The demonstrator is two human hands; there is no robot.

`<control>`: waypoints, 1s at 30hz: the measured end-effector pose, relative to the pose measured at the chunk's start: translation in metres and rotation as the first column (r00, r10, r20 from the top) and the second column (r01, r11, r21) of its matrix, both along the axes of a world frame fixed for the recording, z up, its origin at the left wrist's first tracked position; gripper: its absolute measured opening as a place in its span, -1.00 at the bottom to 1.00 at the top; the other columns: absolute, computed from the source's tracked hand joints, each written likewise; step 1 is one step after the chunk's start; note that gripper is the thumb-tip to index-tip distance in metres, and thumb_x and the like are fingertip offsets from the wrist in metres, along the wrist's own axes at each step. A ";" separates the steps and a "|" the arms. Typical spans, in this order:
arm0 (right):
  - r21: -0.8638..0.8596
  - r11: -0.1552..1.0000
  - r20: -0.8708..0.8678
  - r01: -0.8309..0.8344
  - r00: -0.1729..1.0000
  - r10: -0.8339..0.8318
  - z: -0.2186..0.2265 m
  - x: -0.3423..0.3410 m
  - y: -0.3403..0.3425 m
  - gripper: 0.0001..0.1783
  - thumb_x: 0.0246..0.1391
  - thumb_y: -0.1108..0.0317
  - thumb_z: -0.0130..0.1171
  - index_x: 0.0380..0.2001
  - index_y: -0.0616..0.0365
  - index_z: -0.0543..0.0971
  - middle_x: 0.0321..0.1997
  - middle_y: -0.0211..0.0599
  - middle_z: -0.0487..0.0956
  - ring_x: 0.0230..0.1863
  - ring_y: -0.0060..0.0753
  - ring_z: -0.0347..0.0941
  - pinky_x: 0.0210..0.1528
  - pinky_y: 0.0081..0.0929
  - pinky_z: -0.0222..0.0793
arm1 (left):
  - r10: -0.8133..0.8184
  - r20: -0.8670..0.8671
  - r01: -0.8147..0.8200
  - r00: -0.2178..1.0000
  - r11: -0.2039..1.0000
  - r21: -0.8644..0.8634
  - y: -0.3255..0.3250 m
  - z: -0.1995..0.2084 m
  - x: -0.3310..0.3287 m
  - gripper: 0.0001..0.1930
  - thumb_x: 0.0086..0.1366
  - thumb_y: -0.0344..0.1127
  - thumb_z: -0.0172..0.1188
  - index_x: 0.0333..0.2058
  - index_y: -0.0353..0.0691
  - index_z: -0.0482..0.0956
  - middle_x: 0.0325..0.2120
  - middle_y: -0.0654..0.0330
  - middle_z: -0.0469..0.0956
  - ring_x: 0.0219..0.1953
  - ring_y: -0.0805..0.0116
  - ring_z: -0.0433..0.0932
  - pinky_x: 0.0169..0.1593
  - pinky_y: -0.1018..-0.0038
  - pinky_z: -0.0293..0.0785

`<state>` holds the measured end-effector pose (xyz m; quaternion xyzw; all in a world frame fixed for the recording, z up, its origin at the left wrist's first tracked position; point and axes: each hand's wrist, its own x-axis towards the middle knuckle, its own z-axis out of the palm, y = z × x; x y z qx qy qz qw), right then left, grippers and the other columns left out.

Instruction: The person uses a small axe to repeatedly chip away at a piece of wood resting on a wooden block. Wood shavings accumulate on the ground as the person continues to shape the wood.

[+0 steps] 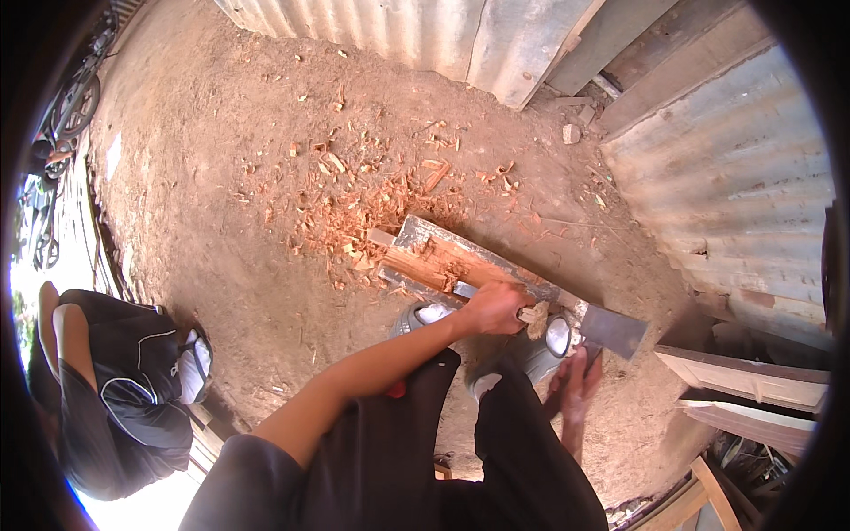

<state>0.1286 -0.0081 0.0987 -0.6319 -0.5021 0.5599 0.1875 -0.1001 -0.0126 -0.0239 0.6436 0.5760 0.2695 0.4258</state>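
Note:
My left hand point(496, 308) is closed around a chisel. Its metal blade point(464, 288) points into the hollowed wooden block point(522, 276), and its frayed wooden end point(535, 317) sticks out past my fist. The block lies slanted on the ground by my feet, with worn whitish paint along its edges and orange bare wood inside. My right hand point(577, 382), slightly blurred, is closed on a tool with a flat, dark rectangular head point(614, 330). That head is beside the block's near right end, apart from the chisel. The tool's exact kind is unclear.
Wood chips point(354, 208) are scattered over the dirt ground beyond the block. Corrugated metal sheets point(726, 177) stand at the right and far side. A person in dark clothes point(133, 389) sits at the left. Wooden boards point(753, 380) lie at the right.

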 end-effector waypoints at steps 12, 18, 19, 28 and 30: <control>-0.077 0.995 0.025 0.059 0.998 -0.058 0.003 -0.013 0.004 -0.70 0.45 0.13 0.01 -0.11 0.18 0.41 -0.58 -0.41 0.41 -0.67 -0.54 0.39 -0.68 -0.52 0.29 | 0.012 -0.035 -0.012 0.999 1.000 0.001 -0.003 -0.005 -0.002 -0.57 -0.05 -0.26 0.36 -0.10 -0.11 0.70 -0.26 -0.01 0.71 -0.22 -0.09 0.69 -0.14 0.06 0.61; -0.206 0.960 0.127 -0.191 0.967 0.220 -0.009 0.010 0.009 -0.71 0.43 0.15 0.06 -0.06 0.17 0.43 -0.59 -0.39 0.45 -0.68 -0.55 0.40 -0.67 -0.51 0.31 | -0.024 -0.098 0.028 0.995 0.999 0.038 -0.007 -0.005 0.000 -0.58 -0.05 -0.26 0.39 -0.13 -0.12 0.69 -0.32 0.02 0.70 -0.27 -0.08 0.69 -0.19 0.04 0.59; -0.169 0.965 0.149 -0.201 0.963 0.227 -0.005 0.011 0.013 -0.71 0.45 0.14 0.03 -0.06 0.16 0.43 -0.60 -0.39 0.41 -0.68 -0.56 0.39 -0.67 -0.53 0.30 | -0.031 -0.113 0.033 0.993 0.999 0.015 -0.006 -0.005 0.001 -0.59 -0.05 -0.26 0.38 -0.14 -0.12 0.69 -0.33 0.02 0.70 -0.28 -0.08 0.69 -0.20 0.04 0.59; -0.198 0.969 0.112 -0.148 0.979 0.172 -0.011 0.011 -0.003 -0.72 0.44 0.19 0.01 -0.01 0.16 0.42 -0.58 -0.39 0.42 -0.71 -0.55 0.35 -0.70 -0.52 0.29 | 0.058 -0.073 -0.055 0.996 0.997 0.045 -0.003 -0.004 0.006 -0.61 -0.01 -0.24 0.38 -0.13 -0.13 0.68 -0.32 0.02 0.70 -0.23 -0.08 0.69 -0.18 0.07 0.60; -0.218 0.960 0.093 -0.176 0.975 0.200 0.000 0.008 0.010 -0.72 0.44 0.17 0.02 -0.04 0.18 0.42 -0.58 -0.39 0.42 -0.71 -0.55 0.36 -0.70 -0.52 0.29 | 0.063 -0.087 -0.059 0.994 0.997 0.048 -0.004 -0.008 0.003 -0.60 -0.01 -0.24 0.38 -0.13 -0.13 0.68 -0.30 0.02 0.70 -0.22 -0.07 0.69 -0.16 0.07 0.60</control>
